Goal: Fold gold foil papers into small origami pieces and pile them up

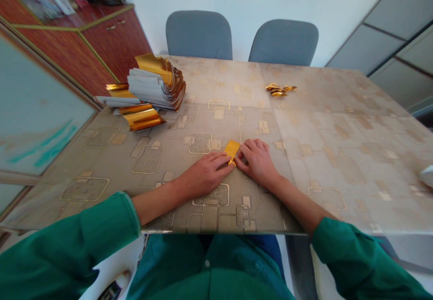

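Note:
A small piece of gold foil paper [232, 149] lies on the patterned tablecloth between my hands, its near end narrow and partly covered by fingers. My left hand [210, 170] rests on the table with its fingertips pressed on the paper's near left side. From the other side, my right hand [257, 159] has curled fingers and thumb closed at the paper's right edge. A thick stack of gold and white foil sheets [154, 83] sits at the back left, some sheets loose. Several small folded gold pieces [278, 93] lie together toward the back right.
The table [324, 151] reaches far out to the right. Two grey chairs [199, 36] stand along its far side by the wall. A reddish wooden cabinet [111, 38] with items on top is at the far left. A white object [426, 175] shows at the right edge.

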{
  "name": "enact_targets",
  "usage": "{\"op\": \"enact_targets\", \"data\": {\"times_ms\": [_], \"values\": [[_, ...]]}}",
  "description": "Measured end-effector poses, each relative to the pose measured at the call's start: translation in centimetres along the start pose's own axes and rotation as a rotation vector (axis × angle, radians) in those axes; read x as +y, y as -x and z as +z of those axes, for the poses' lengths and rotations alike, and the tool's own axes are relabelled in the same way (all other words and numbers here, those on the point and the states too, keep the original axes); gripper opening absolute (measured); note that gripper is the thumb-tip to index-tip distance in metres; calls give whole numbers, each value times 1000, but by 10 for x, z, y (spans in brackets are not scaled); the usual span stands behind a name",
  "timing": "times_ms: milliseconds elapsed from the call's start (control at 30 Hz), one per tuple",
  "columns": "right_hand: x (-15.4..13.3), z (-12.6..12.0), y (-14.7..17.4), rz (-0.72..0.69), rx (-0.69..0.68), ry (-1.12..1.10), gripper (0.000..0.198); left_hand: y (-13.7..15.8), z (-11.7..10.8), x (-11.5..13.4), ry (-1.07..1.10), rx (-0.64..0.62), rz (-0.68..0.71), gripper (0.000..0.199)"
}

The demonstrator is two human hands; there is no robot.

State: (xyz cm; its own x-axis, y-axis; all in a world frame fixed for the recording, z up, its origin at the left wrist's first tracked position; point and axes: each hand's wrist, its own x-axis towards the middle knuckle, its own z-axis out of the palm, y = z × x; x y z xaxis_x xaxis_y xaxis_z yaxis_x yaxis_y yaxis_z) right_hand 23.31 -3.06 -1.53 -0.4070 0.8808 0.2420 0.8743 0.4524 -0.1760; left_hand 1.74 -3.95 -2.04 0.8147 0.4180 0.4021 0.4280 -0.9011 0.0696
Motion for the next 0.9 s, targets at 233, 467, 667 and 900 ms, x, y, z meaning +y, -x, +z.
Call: {"op": "enact_targets", "data": {"times_ms": [233, 467, 667, 900], "values": [[2, -4, -1, 16, -26, -57, 13, -2, -1, 0, -28, 0, 14, 30], [2, -4, -1, 19, -25, -79, 13, -2, -1, -1, -25, 7, 19, 30], [9, -2, -2, 24, -31, -68, 11, -1, -1, -4, -47, -6, 28, 29], [39, -9, -3, -128, -46, -236, 14, -10, -10, -26, -11, -151, 67, 20]]}}
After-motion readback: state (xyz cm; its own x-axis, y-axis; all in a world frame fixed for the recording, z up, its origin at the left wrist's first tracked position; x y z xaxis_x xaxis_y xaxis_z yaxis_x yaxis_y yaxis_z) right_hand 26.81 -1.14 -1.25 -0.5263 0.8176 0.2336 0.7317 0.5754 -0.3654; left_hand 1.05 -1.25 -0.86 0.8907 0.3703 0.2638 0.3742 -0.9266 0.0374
